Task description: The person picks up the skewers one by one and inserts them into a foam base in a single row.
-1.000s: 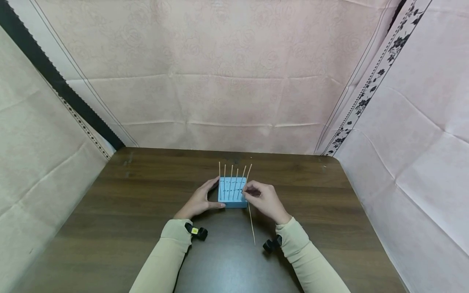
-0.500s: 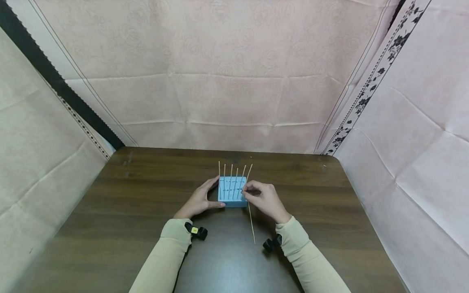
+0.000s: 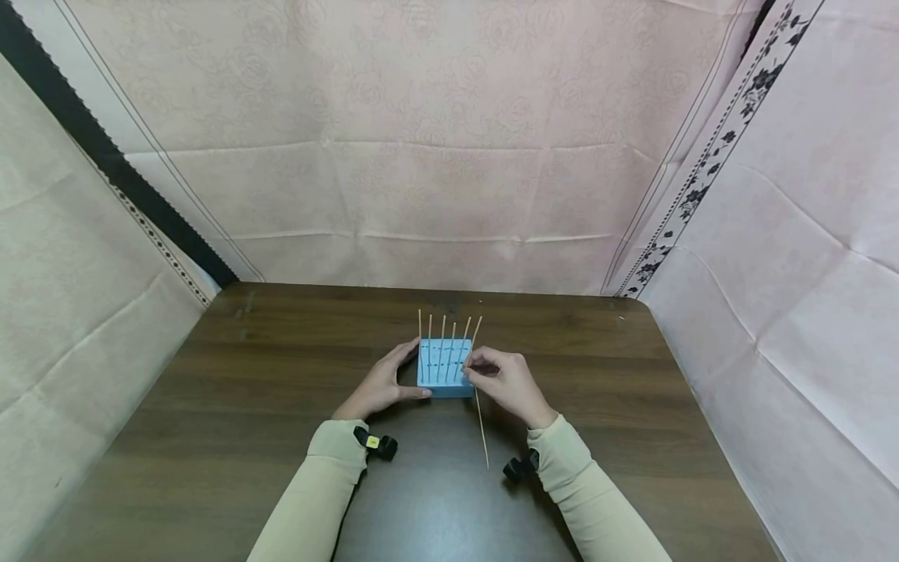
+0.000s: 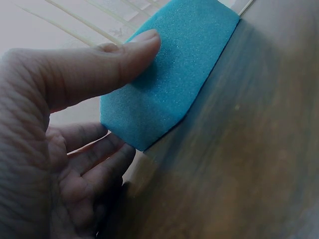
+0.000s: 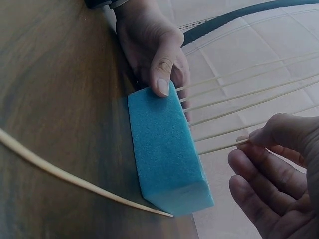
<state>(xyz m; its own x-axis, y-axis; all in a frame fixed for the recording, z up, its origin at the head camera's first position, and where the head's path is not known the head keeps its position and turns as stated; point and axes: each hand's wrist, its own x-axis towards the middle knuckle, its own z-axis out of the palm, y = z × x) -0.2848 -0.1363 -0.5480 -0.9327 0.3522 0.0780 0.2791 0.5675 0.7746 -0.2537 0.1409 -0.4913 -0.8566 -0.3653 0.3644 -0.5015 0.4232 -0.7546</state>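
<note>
A blue foam block point(image 3: 449, 392) sits on the table with several thin wooden skewers standing in a row in its top. My left hand point(image 3: 382, 384) holds its left end; in the left wrist view the thumb presses the front face of the block point(image 4: 189, 59), and the other fingers reach round the end. With thumb and fingertips, my right hand point(image 3: 507, 382) pinches the rightmost skewer point(image 5: 219, 148) just above the foam. That skewer leans right in the head view; its lower tip is hidden in the block.
One loose skewer point(image 3: 482, 429) lies on the brown wooden table point(image 3: 281, 343), running from the block's right front corner toward the person. Pale cloth point(image 3: 421, 195) hangs behind the table and on both sides. A small black camera is on each wrist.
</note>
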